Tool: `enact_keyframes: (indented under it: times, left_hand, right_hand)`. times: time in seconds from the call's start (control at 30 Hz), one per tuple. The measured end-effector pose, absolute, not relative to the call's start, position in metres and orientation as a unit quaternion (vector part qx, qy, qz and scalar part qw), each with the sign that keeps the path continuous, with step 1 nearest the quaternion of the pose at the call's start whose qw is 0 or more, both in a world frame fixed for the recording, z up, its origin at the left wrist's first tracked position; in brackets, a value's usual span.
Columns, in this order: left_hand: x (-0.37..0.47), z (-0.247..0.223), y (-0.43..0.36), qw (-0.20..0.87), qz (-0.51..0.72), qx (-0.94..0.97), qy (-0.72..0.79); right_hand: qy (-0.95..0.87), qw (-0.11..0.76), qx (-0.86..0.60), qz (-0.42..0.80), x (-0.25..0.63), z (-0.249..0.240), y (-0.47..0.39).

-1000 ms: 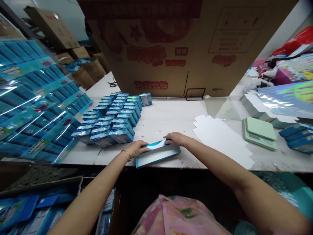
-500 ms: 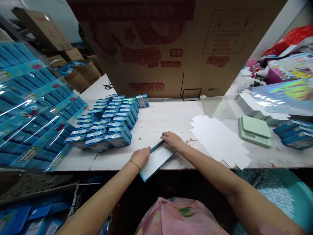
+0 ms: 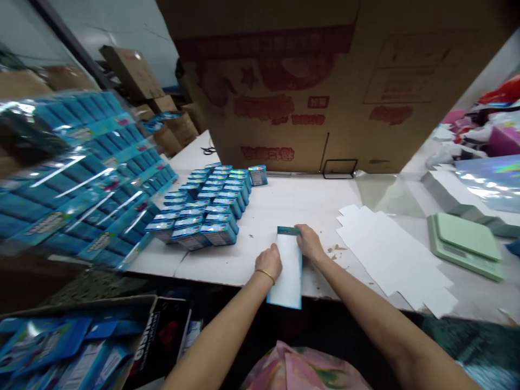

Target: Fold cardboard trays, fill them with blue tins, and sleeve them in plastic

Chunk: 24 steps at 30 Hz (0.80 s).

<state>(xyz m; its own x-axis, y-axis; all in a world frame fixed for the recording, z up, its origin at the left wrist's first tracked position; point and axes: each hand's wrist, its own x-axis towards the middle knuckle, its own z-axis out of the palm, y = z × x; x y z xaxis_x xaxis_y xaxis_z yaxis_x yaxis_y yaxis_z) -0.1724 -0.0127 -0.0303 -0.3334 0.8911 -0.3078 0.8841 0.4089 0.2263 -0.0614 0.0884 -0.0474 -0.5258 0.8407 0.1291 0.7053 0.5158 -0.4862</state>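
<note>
A long cardboard piece (image 3: 285,273), white on the face turned up and blue along its edges, lies at the front edge of the table. My left hand (image 3: 268,261), with a thin bangle at the wrist, is closed on its left side. At the upper right corner, by a blue flap (image 3: 287,231), my right hand (image 3: 309,242) grips the same piece with bent fingers. Its underside is hidden. To the left stand rows of small blue boxes (image 3: 219,233), packed close together. White card blanks (image 3: 390,249) with stepped edges lie right of my right hand.
A large brown carton (image 3: 284,135) stands behind the work area. Plastic-wrapped blue display packs (image 3: 114,179) are stacked at left. A green scale (image 3: 465,244) sits at right, and an open box of blue packaging (image 3: 77,346) is below left. Black scissors (image 3: 208,150) lie farther back.
The cardboard piece has turned from slanting to nearly straight away from me, its blue flap now at the far end. Both hands still grip it. The whole view has shifted leftward.
</note>
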Motion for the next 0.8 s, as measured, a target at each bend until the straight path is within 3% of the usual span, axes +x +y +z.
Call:
enact_keyframes:
  times: [0.07,0.17,0.27,0.33,0.57,0.8]
  left_hand:
    - [-0.179,-0.030,-0.018,0.186,0.042,0.531,0.825]
    - [-0.207,-0.030,-0.038,0.144,0.213,0.519,0.815]
    - [-0.249,-0.032,-0.068,0.045,0.411,0.451,0.791]
    - [-0.279,-0.036,-0.084,-0.023,0.474,0.392,0.788]
    - [-0.335,-0.047,-0.105,-0.057,0.513,0.333,0.789]
    - [-0.320,-0.052,-0.106,0.020,0.533,0.338,0.775]
  right_hand:
    - [-0.879,0.152,-0.419,0.167,-0.066,-0.040,0.107]
    - [-0.904,0.138,-0.389,0.114,-0.085,-0.025,0.119]
    - [-0.935,0.167,-0.295,0.108,-0.133,-0.005,0.104]
    - [-0.953,0.171,-0.217,0.121,-0.181,0.008,0.087]
    - [-0.976,0.025,-0.165,0.141,-0.309,0.016,0.073]
    - [-0.985,0.089,-0.058,0.138,-0.276,0.006,0.086]
